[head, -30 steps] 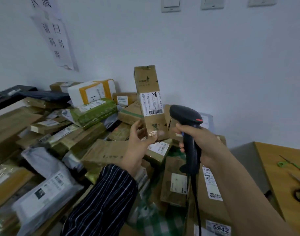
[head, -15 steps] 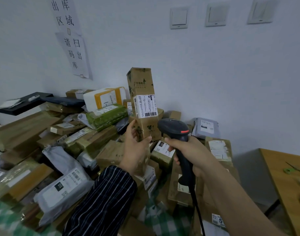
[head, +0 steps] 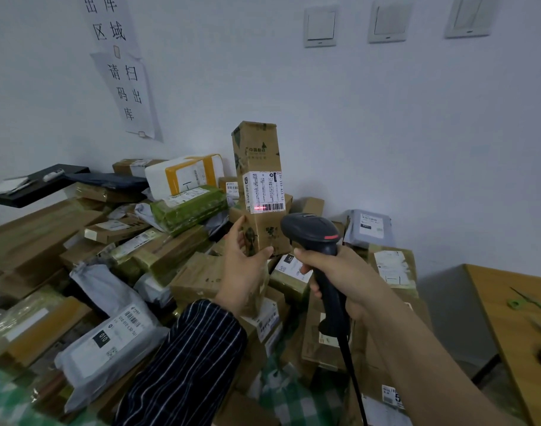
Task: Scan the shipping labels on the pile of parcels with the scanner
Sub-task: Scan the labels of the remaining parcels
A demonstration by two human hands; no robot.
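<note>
Left hand [head: 243,272] gripped the tall cardboard parcel [head: 257,189] upright at frame center, right hand [head: 340,278] wrapped around the scanner [head: 317,238], red line on the shipping label [head: 264,192] barcode.

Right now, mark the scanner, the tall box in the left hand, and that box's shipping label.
scanner [head: 310,229], head view, top of its black head.
tall cardboard box [head: 257,147], head view, bare upper front face.
shipping label [head: 264,190], head view, middle of the white sticker.
</note>
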